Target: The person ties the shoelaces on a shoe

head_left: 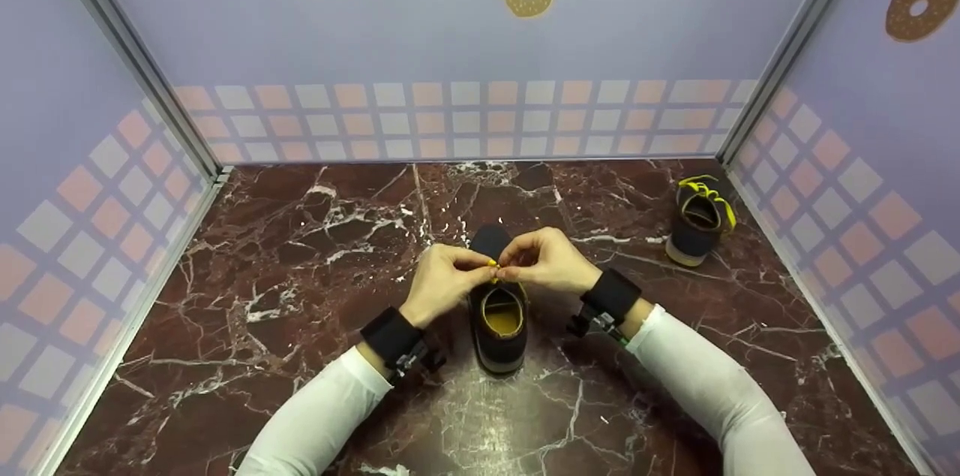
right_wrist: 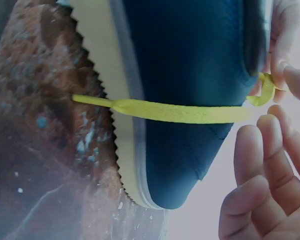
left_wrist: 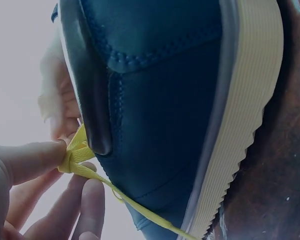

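Note:
A dark shoe with a pale ridged sole stands on the marbled surface, heel toward me. Over its throat, yellow shoelace forms a small loop or knot. My left hand pinches the lace there between thumb and fingers. From the other side, my right hand pinches lace with thumb and index finger, its other fingers loosely bent. One lace end hangs down the shoe's right side to the surface; another strand slants down the left side. The hands partly hide the lacing in the head view.
A second dark shoe with bright yellow laces stands at the back right, near the side wall. Patterned panels enclose the back and both sides of the red-brown marbled surface.

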`<act>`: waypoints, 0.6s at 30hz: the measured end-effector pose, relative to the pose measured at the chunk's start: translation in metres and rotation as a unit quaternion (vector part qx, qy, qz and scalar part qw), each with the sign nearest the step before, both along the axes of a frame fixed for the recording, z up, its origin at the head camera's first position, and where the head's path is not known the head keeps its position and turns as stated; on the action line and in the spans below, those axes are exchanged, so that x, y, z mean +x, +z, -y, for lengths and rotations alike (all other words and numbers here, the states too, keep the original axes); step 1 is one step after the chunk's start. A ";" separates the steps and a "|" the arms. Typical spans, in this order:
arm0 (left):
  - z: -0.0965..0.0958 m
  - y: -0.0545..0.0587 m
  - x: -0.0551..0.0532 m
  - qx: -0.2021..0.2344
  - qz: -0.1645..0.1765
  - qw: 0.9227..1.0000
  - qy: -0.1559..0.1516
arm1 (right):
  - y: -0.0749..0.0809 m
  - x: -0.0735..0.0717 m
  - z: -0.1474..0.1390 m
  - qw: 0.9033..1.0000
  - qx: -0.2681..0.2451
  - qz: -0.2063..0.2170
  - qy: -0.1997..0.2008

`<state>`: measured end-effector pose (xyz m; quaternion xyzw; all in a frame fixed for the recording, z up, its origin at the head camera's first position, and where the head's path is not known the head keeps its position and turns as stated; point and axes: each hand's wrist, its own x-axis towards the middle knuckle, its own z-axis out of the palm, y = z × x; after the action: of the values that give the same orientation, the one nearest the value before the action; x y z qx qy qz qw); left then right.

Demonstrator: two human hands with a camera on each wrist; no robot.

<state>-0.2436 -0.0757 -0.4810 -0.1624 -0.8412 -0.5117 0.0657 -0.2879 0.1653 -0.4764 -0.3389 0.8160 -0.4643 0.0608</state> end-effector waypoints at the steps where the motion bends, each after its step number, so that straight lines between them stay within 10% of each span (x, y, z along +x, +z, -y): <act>1: 0.000 0.000 0.000 0.001 0.000 1.000 -0.001 | 0.000 -0.001 0.000 1.000 0.004 -0.002 0.002; 18: -0.003 -0.002 -0.001 -0.042 -0.067 0.997 0.018 | -0.004 -0.006 0.011 0.996 0.045 -0.073 0.032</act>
<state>-0.2443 -0.0723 -0.4829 -0.1838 -0.8586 -0.4623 0.1238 -0.2943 0.1539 -0.4801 -0.3947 0.8271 -0.3990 0.0304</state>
